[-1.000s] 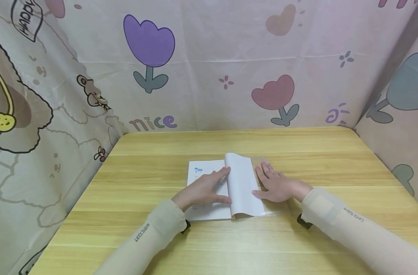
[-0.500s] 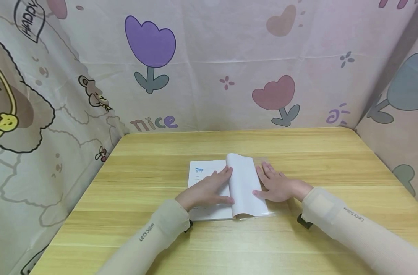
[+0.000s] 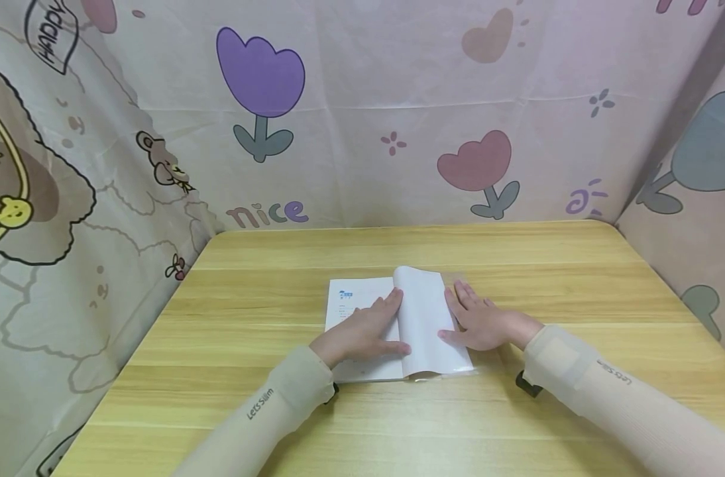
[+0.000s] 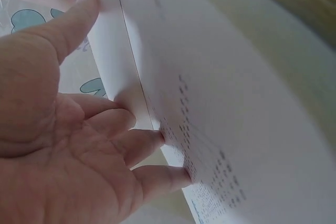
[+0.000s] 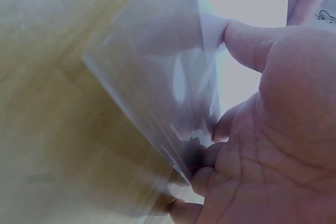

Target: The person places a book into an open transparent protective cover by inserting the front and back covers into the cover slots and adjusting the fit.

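Observation:
An open book (image 3: 368,285) lies mid-table, its printed page on the left and a blank white leaf (image 3: 425,324) curving up from the fold on the right. A clear plastic cover (image 5: 152,61) sticks out past the leaf's right edge. My left hand (image 3: 365,331) is spread across the page, with fingertips and thumb resting along the fold; in the left wrist view the thumb touches the white leaf (image 4: 105,30) and two fingertips touch print. My right hand (image 3: 478,324) lies with fingers extended at the leaf's right edge, its thumb on the leaf and its fingers over the plastic.
The book rests on a wood-grain table (image 3: 267,298). Behind and at both sides hangs a patterned cloth (image 3: 362,119) with flowers and cartoon figures, meeting the table's back edge. Both forearms wear pale sleeves (image 3: 613,391).
My left hand has slid slightly right over the fold. The white leaf's lower right corner has shifted right over the plastic. My right hand has stayed in place.

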`<control>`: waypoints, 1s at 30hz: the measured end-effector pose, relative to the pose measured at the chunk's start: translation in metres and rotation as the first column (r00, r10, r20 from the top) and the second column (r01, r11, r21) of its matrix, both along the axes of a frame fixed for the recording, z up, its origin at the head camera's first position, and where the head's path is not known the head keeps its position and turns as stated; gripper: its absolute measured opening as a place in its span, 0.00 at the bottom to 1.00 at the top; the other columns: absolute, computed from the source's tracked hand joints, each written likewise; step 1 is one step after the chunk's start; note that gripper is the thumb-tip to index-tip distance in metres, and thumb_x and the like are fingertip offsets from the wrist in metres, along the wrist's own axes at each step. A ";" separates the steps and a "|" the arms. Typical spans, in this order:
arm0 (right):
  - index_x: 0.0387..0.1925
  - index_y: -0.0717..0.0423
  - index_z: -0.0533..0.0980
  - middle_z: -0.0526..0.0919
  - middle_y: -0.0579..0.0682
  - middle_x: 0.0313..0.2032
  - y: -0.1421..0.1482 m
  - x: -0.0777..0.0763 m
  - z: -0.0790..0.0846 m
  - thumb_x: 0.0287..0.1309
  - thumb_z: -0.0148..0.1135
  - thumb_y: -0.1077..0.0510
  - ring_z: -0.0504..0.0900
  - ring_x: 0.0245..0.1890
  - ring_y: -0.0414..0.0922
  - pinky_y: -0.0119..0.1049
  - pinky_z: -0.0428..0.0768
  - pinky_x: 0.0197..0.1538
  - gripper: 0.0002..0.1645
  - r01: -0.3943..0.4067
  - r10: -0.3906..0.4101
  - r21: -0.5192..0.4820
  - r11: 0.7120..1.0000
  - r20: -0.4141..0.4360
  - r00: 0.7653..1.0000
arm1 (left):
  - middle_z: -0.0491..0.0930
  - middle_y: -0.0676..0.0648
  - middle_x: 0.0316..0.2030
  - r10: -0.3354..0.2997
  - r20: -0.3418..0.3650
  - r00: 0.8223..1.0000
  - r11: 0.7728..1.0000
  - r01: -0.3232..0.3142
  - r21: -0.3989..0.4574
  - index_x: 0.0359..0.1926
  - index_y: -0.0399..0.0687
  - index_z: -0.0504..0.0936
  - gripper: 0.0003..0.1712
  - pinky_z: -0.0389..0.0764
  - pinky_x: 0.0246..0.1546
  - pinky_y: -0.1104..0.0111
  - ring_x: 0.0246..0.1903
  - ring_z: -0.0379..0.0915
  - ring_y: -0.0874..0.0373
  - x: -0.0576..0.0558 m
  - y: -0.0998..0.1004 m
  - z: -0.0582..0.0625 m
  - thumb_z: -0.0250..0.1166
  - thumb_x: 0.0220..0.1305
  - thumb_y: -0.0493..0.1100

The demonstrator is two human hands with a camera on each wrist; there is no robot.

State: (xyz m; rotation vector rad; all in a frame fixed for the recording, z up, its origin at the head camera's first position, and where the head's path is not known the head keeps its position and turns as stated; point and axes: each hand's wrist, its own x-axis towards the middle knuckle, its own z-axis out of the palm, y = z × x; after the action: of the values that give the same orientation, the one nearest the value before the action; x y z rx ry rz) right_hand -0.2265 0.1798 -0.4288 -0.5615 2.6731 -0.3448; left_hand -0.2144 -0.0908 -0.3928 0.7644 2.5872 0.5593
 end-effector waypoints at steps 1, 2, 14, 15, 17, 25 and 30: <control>0.78 0.64 0.35 0.27 0.67 0.78 -0.001 0.001 0.003 0.63 0.41 0.20 0.29 0.79 0.63 0.72 0.44 0.74 0.66 0.001 -0.001 0.002 1.000 0.006 1.000 | 0.40 0.50 0.81 0.004 -0.003 1.000 1.000 -0.004 0.001 0.81 0.49 0.40 0.60 0.49 0.76 0.42 0.79 0.42 0.44 0.000 0.000 0.000 0.67 0.63 0.63; 0.78 0.65 0.36 0.27 0.68 0.77 -0.002 0.003 0.007 0.64 0.42 0.21 0.30 0.79 0.64 0.72 0.44 0.73 0.65 -0.003 0.003 -0.006 1.000 0.011 1.000 | 0.41 0.50 0.81 0.008 -0.007 1.000 1.000 -0.008 0.002 0.81 0.50 0.40 0.60 0.50 0.76 0.42 0.79 0.42 0.43 0.000 0.000 0.000 0.67 0.63 0.63; 0.78 0.64 0.36 0.27 0.68 0.77 -0.001 0.001 0.003 0.61 0.38 0.17 0.30 0.79 0.63 0.72 0.44 0.73 0.69 -0.004 0.004 -0.004 1.000 -0.002 1.000 | 0.38 0.52 0.81 0.014 0.003 1.000 1.000 -0.014 -0.009 0.81 0.52 0.39 0.58 0.49 0.78 0.50 0.80 0.38 0.45 0.003 0.003 -0.001 0.66 0.65 0.62; 0.78 0.64 0.36 0.27 0.67 0.77 -0.001 0.002 0.005 0.62 0.39 0.18 0.29 0.79 0.62 0.71 0.44 0.74 0.67 -0.001 0.001 -0.002 1.000 0.004 1.000 | 0.37 0.52 0.81 0.010 0.003 1.000 1.000 -0.010 -0.014 0.81 0.52 0.39 0.58 0.49 0.78 0.51 0.80 0.37 0.45 0.003 0.004 -0.001 0.66 0.65 0.62; 0.78 0.65 0.36 0.27 0.69 0.77 -0.002 0.005 0.010 0.64 0.41 0.20 0.30 0.79 0.64 0.73 0.44 0.73 0.66 -0.007 0.007 -0.014 1.000 0.013 1.000 | 0.37 0.51 0.81 -0.006 -0.010 1.000 1.000 0.006 -0.028 0.81 0.51 0.40 0.58 0.49 0.78 0.49 0.80 0.37 0.44 0.002 0.006 -0.003 0.65 0.65 0.62; 0.78 0.68 0.38 0.27 0.72 0.76 -0.009 0.012 0.027 0.69 0.46 0.29 0.31 0.78 0.68 0.75 0.41 0.71 0.60 -0.014 0.017 -0.054 0.998 0.050 0.999 | 0.37 0.50 0.81 -0.039 -0.043 0.998 0.997 0.036 -0.072 0.81 0.50 0.41 0.57 0.48 0.79 0.50 0.80 0.36 0.49 0.000 0.013 -0.010 0.63 0.66 0.64; 0.78 0.65 0.37 0.26 0.69 0.77 -0.003 0.006 0.011 0.64 0.40 0.21 0.30 0.79 0.65 0.74 0.42 0.72 0.65 -0.008 0.009 -0.032 0.999 0.021 1.000 | 0.36 0.51 0.81 -0.045 -0.055 0.997 0.995 0.040 -0.092 0.81 0.51 0.41 0.57 0.47 0.79 0.51 0.80 0.36 0.51 0.000 0.016 -0.010 0.62 0.66 0.65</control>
State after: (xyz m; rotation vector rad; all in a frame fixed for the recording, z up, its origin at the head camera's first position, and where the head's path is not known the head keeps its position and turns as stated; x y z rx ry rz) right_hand -0.2206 0.1767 -0.4177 -0.5756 2.6480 -0.3893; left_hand -0.2141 -0.0750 -0.4030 0.8135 2.6217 0.4095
